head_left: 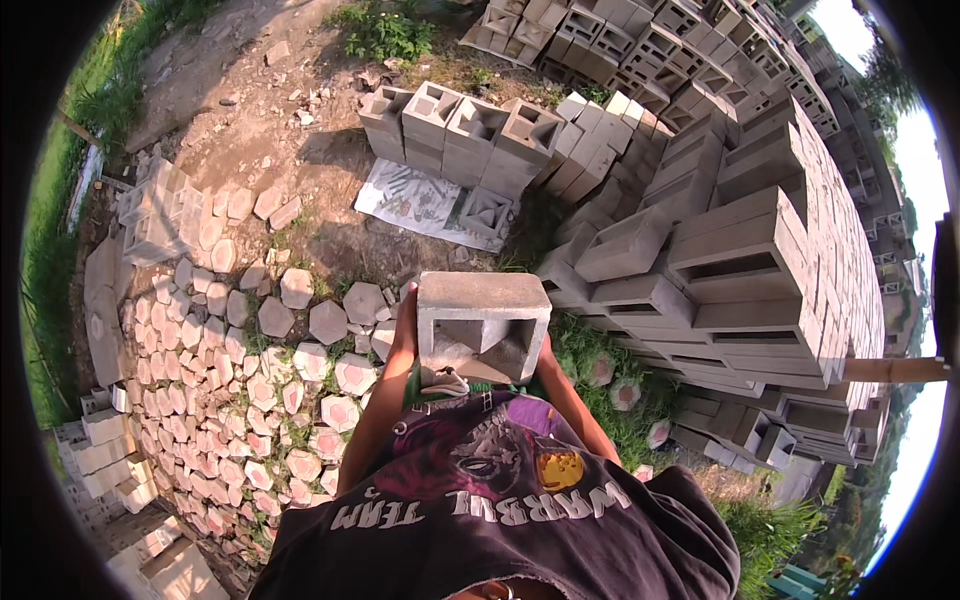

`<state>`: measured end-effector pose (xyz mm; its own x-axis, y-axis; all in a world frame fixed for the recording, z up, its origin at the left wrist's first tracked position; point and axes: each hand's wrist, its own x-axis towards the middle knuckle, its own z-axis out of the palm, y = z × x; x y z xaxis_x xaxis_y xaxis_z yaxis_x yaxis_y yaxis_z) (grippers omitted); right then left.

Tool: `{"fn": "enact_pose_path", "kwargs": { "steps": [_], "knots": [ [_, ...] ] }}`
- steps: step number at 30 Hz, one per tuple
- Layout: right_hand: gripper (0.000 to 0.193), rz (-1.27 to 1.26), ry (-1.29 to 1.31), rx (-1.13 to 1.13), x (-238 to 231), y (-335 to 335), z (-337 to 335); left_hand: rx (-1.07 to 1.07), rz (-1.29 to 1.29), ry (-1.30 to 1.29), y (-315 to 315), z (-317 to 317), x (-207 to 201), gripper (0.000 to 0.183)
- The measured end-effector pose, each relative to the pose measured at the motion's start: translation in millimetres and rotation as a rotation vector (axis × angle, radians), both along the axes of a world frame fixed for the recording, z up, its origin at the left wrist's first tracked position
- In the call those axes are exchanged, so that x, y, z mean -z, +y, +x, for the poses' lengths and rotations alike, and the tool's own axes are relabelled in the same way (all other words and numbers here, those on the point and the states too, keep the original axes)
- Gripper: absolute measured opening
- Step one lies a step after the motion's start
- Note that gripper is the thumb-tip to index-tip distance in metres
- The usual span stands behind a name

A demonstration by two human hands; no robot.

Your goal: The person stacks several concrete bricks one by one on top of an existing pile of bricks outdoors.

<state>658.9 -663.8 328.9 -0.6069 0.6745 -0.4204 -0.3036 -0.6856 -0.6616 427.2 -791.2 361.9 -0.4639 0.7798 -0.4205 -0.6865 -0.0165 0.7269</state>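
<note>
In front of my waist I hold a grey hollow concrete block [483, 291], its open cavity facing up toward me. My left hand [407, 318] presses along the block's left side, with the fingertips showing near its far corner. On the right side my right hand [545, 352] grips it, its fingers mostly hidden behind the block. The block's near edge is close against my dark printed shirt [480, 500].
A tall stack of concrete blocks [740, 240] rises close on my right. Ahead, a row of upright blocks [425, 125] stands beside a printed sheet [410, 200] on the dirt. Hexagonal pavers [328, 322] cover the ground to my left. More blocks [160, 215] are stacked at far left.
</note>
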Motion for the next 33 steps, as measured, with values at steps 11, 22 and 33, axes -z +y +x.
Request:
{"fn": "enact_pose_path", "kwargs": {
  "steps": [11, 22, 33],
  "knots": [
    [0.068, 0.264, -0.256, -0.355, -4, 165, -198, -0.231, 0.21, -0.154, 96, -170, 46, 0.057],
    [0.061, 0.078, -0.237, -0.245, 1, 330, -323, -0.305, 0.035, 0.137, 265, -259, 12, 0.06],
    [0.049, 0.02, -0.301, 0.068, 87, 381, -354, 0.229, -0.479, 0.296, 426, -356, 28, 0.066]
  ]
}}
